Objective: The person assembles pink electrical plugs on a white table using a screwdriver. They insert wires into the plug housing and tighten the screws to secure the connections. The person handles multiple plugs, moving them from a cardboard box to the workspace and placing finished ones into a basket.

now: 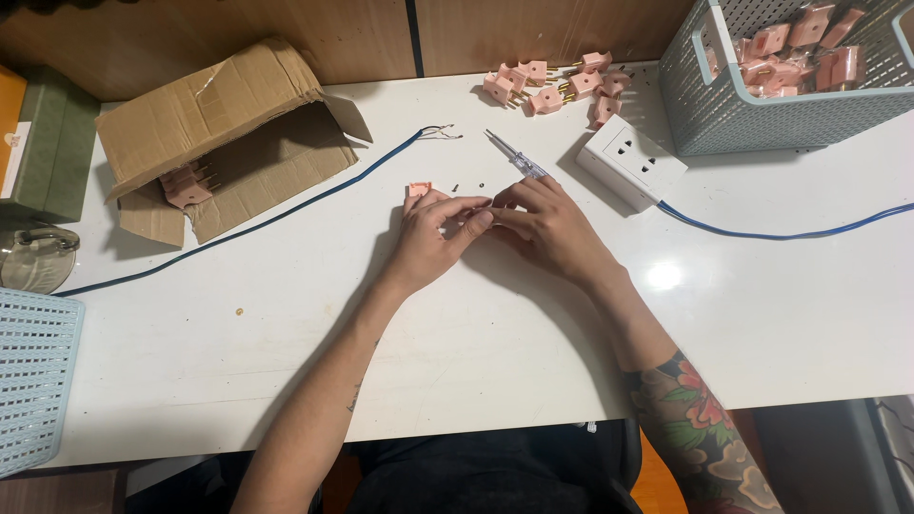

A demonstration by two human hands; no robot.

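Two baskets (762, 114), one socket block (630, 160)

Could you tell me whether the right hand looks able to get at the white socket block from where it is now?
Probably yes: the right hand lies just beside the white socket block, with bare table between and nothing blocking.

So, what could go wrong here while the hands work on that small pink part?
1. Tiny dark screws lie loose on the table near the left hand; a nudge could scatter them.
2. The screwdriver by the right hand might roll away.
3. The blue cable has bare wire ends.
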